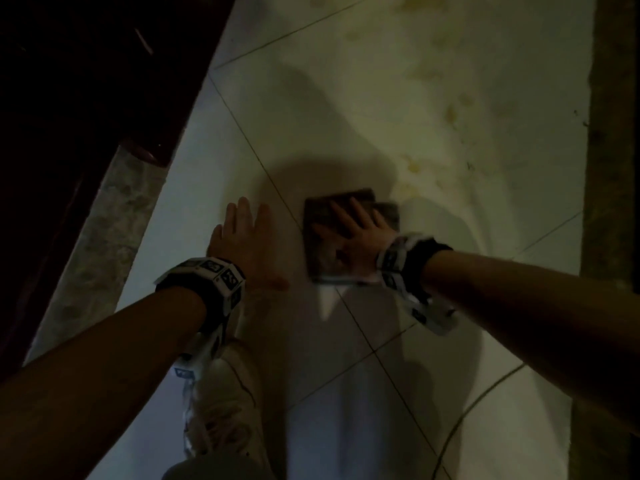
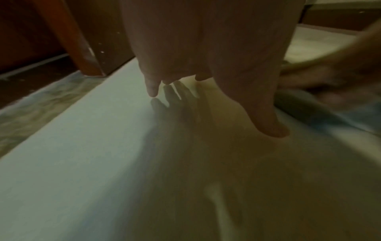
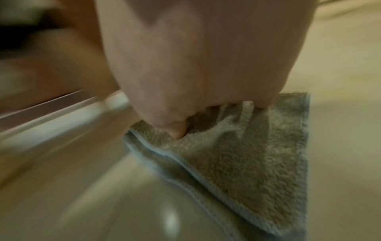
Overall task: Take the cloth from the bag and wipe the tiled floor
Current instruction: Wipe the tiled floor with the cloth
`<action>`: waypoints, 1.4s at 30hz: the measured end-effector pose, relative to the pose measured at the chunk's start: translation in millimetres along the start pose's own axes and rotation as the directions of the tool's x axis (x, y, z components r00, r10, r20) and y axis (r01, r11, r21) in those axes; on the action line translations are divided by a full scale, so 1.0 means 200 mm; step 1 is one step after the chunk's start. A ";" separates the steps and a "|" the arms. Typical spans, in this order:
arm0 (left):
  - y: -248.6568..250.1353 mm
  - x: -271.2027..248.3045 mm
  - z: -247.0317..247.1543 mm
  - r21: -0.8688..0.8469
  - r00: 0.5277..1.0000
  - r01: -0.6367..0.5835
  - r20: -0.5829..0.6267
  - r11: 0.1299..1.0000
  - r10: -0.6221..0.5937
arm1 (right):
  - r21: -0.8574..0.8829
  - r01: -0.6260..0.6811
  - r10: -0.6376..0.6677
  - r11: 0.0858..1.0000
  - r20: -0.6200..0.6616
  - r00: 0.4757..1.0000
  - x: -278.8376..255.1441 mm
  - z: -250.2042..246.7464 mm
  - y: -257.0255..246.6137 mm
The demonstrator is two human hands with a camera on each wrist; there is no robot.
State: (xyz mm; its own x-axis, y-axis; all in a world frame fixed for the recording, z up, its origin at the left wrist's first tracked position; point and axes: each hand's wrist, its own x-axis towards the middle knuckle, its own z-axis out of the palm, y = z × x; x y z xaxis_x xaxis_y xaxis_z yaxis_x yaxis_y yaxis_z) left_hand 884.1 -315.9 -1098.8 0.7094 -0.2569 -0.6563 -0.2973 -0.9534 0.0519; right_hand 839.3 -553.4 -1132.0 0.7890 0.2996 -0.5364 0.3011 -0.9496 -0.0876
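Note:
A folded grey-brown cloth (image 1: 325, 261) lies flat on the white tiled floor (image 1: 346, 116). My right hand (image 1: 349, 233) presses down on it with straight, spread fingers; in the right wrist view the thumb and fingertips rest on the cloth (image 3: 237, 159). My left hand (image 1: 242, 240) lies flat on the bare tile to the left of the cloth, fingers straight. In the left wrist view the left hand (image 2: 206, 65) touches the floor (image 2: 82, 146) with its fingertips, and the right hand is a blur at the right edge. No bag is in view.
Yellowish stains (image 1: 450, 112) mark the tiles beyond the cloth. Dark wooden furniture (image 1: 86, 81) and a speckled grey strip (image 1: 104, 244) run along the left. A dark strip (image 1: 609, 133) borders the right. My shoe (image 1: 221, 393) is under the left forearm. A thin cable (image 1: 467, 410) curves at lower right.

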 end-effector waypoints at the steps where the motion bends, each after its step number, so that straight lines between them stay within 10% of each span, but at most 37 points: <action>1: 0.01 0.01 -0.01 0.003 1.000 0.001 -0.003 1.000 -0.001 | 0.005 -0.058 0.058 0.998 -0.001 0.998 0.09 -0.04 0.07; 8: -0.04 0.13 -0.09 0.048 0.995 0.032 -0.099 0.998 -0.027 | 0.081 -0.339 0.322 0.937 0.170 0.931 0.48 -0.27 0.35; 15: 0.09 0.36 -0.38 0.213 0.990 -0.125 -0.033 0.969 0.135 | 0.134 -0.226 0.217 0.965 0.074 0.973 -0.05 -0.09 0.15; 19: 0.26 0.54 -0.47 0.302 0.964 -0.263 0.038 0.917 0.264 | 0.159 -0.213 0.175 0.964 0.222 0.959 -0.28 0.02 0.11; 32: 0.41 0.83 -0.56 0.425 0.905 -0.416 0.105 0.804 0.413 | 0.347 -0.480 0.436 0.806 0.200 0.877 0.27 -0.31 0.51; 42: 0.46 0.96 -0.78 0.438 0.913 -0.400 0.111 0.805 0.393 | 0.344 -0.521 0.428 0.781 0.311 0.848 -0.16 -0.16 0.18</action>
State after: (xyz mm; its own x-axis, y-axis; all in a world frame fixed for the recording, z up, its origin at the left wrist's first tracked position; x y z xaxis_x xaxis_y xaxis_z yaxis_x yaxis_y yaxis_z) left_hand 1092.4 -477.5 -1102.6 0.4601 -0.5916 -0.6621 -0.8027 -0.5959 -0.0253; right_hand 841.6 -595.0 -1091.1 0.6319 -0.1813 -0.7536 -0.3597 -0.9298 -0.0779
